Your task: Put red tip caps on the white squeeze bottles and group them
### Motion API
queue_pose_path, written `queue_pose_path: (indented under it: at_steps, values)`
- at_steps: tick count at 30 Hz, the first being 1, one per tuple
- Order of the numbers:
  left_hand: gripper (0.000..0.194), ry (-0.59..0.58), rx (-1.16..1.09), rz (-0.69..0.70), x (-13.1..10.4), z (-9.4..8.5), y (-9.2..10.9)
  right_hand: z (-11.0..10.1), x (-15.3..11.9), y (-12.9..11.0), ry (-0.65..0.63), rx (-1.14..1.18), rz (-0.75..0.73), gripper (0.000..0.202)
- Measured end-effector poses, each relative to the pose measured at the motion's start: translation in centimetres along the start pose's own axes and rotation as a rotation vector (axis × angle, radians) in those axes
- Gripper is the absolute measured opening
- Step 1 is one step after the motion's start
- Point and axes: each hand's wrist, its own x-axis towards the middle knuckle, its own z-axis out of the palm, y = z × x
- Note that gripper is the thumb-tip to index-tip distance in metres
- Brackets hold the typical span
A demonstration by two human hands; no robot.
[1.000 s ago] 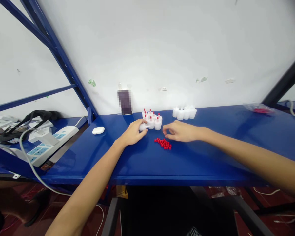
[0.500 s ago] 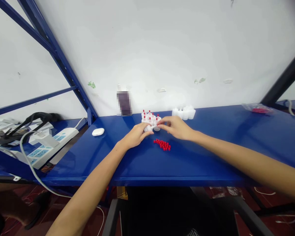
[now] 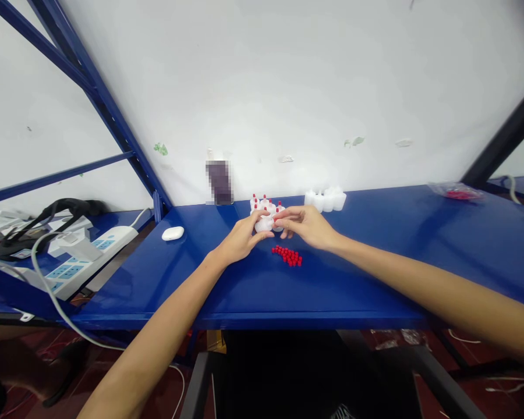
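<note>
My left hand (image 3: 243,235) is closed round a small white squeeze bottle (image 3: 264,224), which lies tilted with its tip toward the right. At that tip, the fingers of my right hand (image 3: 306,226) pinch a small red cap (image 3: 275,220), partly hidden by the fingertips. Just behind both hands stand several white bottles with red caps (image 3: 264,201), close together and partly covered by my fingers. In front of the hands, a loose pile of red caps (image 3: 287,256) lies on the blue table (image 3: 244,291).
Several white bottles without red caps (image 3: 327,201) stand by the wall at right. A white earbud case (image 3: 173,233) lies on the left, near a power strip (image 3: 91,259) with cables. A clear bag with red pieces (image 3: 456,192) rests at the far right.
My right hand has moved slightly left, bringing the red cap onto the tip of the bottle in my left hand. The camera view has shifted a little.
</note>
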Motion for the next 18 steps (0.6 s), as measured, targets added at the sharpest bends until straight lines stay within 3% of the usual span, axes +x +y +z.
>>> queue_pose_path:
  at_steps: [4, 11, 14, 18]
  values:
    - [0.046, -0.010, -0.003, 0.031, -0.1, 0.3, 0.7, 0.4, 0.2, -0.8, -0.044, -0.123, -0.082, 0.024]
    - [0.023, 0.113, 0.099, 0.038, -0.1, 1.3, 0.6, 0.2, 0.4, -1.3, -0.190, -0.599, -0.285, 0.028]
    - [0.028, 0.104, 0.078, 0.030, 0.0, 1.5, 0.8, 0.6, 0.3, -1.0, -0.147, -0.631, -0.318, 0.034]
    - [0.039, 0.144, 0.040, -0.009, 0.1, 1.4, 1.0, 1.8, 0.6, -0.8, 0.014, -0.660, -0.285, 0.036]
